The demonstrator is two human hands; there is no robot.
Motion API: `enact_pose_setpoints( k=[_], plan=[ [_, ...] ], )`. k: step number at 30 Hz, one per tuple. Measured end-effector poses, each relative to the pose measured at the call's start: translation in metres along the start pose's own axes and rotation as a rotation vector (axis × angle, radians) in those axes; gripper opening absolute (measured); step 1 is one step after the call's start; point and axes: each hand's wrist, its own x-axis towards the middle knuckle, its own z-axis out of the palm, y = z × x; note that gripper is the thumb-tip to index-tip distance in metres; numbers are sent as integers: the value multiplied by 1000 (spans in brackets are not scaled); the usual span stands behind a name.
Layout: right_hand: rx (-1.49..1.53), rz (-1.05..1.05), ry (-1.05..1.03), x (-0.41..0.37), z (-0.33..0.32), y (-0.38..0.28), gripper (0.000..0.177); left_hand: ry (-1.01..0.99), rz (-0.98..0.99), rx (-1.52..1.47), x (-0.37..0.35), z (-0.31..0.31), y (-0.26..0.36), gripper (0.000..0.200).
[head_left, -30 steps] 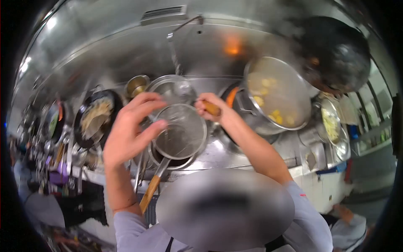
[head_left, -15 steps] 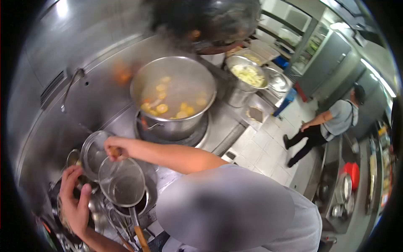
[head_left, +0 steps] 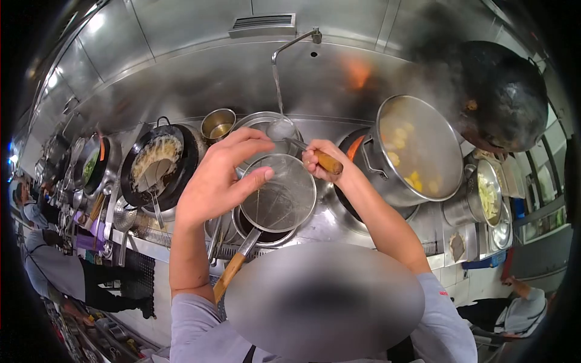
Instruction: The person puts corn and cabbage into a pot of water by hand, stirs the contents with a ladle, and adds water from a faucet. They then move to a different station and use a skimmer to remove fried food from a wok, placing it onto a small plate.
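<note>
My right hand (head_left: 325, 160) grips the wooden handle of a metal ladle (head_left: 281, 130). The ladle's bowl is under a thin stream of water from the tap (head_left: 295, 41), over a round metal basin (head_left: 259, 120). My left hand (head_left: 227, 175) hovers with fingers spread and thumb apart, holding nothing. It overlaps the left edge of a round mesh strainer (head_left: 279, 196), which rests across a dark-looking pot opening. The strainer's wooden handle (head_left: 230, 277) points toward me.
Right of my hands stands a large steaming stockpot (head_left: 417, 148) with yellow pieces. A blackened wok (head_left: 505, 97) is beyond it. To the left are a wok with frothy food (head_left: 158, 163) and a small metal pot (head_left: 218, 124). People (head_left: 66, 266) (head_left: 514, 308) stand on both sides.
The view has swung left, bringing the left-hand woks into sight. My right hand has brought the ladle under the running water. My left hand stays open near the strainer.
</note>
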Motion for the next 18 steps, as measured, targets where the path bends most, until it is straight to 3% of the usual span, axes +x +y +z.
enact_pose_setpoints(
  k=[7,16,18],
  plan=[
    [-20,-40,37,-7,6,4,9,5,-25,-3,-4,-4,-1,35],
    [55,-19,-73,-15,-5,1,16,0,2,22,-2,-2,-4,35],
    [128,26,-81,-31,-2,-4,11,0,15,22,-1,1,-5,36]
  ],
)
